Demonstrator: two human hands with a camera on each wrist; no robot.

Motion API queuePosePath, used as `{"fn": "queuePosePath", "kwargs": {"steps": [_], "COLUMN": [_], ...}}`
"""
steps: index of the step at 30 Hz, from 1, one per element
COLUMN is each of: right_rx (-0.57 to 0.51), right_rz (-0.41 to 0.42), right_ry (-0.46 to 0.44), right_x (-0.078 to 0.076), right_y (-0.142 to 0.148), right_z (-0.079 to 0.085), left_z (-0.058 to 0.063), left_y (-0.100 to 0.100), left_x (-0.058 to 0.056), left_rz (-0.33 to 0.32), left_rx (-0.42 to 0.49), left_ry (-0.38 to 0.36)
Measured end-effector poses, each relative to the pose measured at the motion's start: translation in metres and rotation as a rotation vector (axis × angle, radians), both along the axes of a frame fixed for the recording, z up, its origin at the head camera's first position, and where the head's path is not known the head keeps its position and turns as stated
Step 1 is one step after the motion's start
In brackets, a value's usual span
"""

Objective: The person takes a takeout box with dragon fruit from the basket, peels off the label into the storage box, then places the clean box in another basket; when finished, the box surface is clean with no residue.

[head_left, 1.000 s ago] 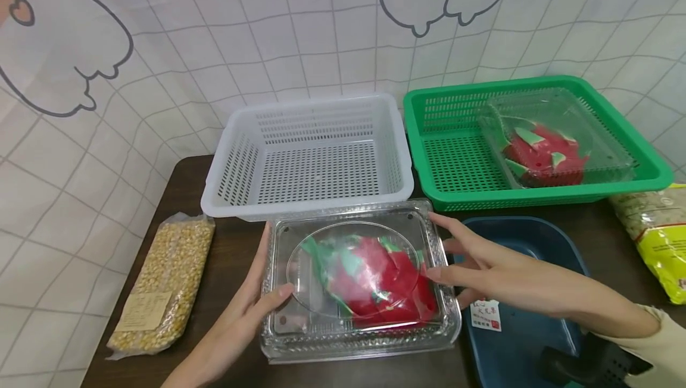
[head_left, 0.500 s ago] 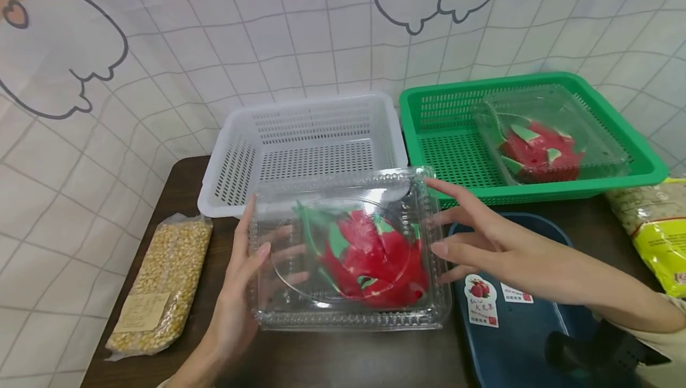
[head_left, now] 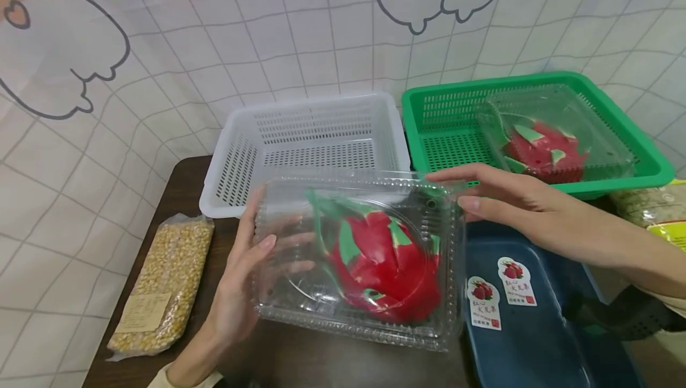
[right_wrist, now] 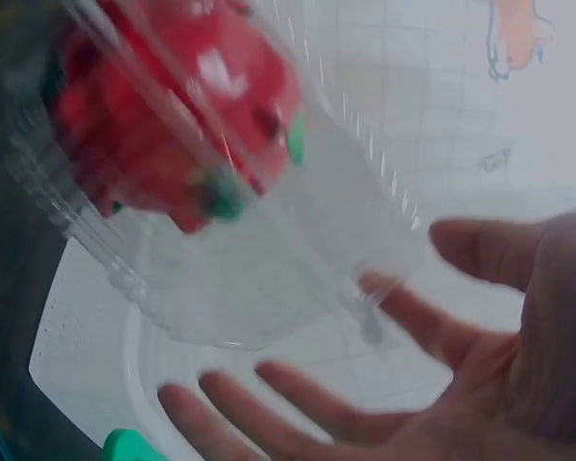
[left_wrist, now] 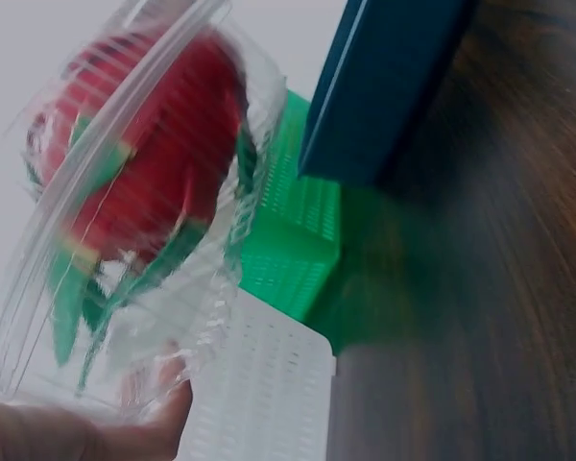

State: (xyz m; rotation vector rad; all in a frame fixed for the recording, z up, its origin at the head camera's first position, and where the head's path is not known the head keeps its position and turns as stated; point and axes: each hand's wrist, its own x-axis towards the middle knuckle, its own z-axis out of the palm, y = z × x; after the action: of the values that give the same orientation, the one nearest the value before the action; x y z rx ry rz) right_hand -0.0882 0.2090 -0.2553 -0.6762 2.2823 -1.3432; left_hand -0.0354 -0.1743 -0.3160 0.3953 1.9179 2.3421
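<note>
A clear plastic clamshell box [head_left: 300, 281] with a red and green dragon fruit [head_left: 386, 263] inside is held up, tilted, above the table in the head view. My left hand [head_left: 236, 287] grips its left side, thumb on the lid and fingers showing through from beneath. At the box's upper right corner is my right hand [head_left: 525, 203], its index finger along the edge. The right wrist view shows that hand [right_wrist: 432, 375] with fingers spread and the index fingertip at the corner. The dragon fruit [left_wrist: 154, 144] also fills the upper left of the left wrist view.
A white basket [head_left: 214, 191] stands behind the box. Right of it, a green basket [head_left: 445, 153] holds another boxed dragon fruit [head_left: 543, 150]. Two fruit stickers [head_left: 517, 281] lie in a blue tray [head_left: 530, 346]. A bag of corn kernels [head_left: 166, 281] lies at left, a yellow bag [head_left: 670, 230] at right.
The box has risen off the table and tilted, its right side now lower. My right hand has moved from the box's right side up to its upper right corner, uncovering the stickers.
</note>
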Motion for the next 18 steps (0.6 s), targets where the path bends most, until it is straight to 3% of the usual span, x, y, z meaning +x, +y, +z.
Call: {"fn": "queuePosePath", "kwargs": {"steps": [7, 13, 18], "right_rx": [-0.004, -0.068, -0.175], "right_rz": [0.181, 0.351, 0.416], "right_ry": [-0.038, -0.198, -0.308], "right_x": [-0.018, -0.023, -0.02], "right_y": [0.002, -0.004, -0.016], "right_z": [-0.003, -0.006, -0.016], "left_z": [0.005, 0.004, 0.004], "left_y": [0.003, 0.002, 0.005], "left_x": [-0.011, -0.017, -0.021], "left_rz": [-0.167, -0.237, -0.304], "left_rx": [-0.007, -0.051, -0.1], "left_ry": [-0.018, -0.037, -0.027]}}
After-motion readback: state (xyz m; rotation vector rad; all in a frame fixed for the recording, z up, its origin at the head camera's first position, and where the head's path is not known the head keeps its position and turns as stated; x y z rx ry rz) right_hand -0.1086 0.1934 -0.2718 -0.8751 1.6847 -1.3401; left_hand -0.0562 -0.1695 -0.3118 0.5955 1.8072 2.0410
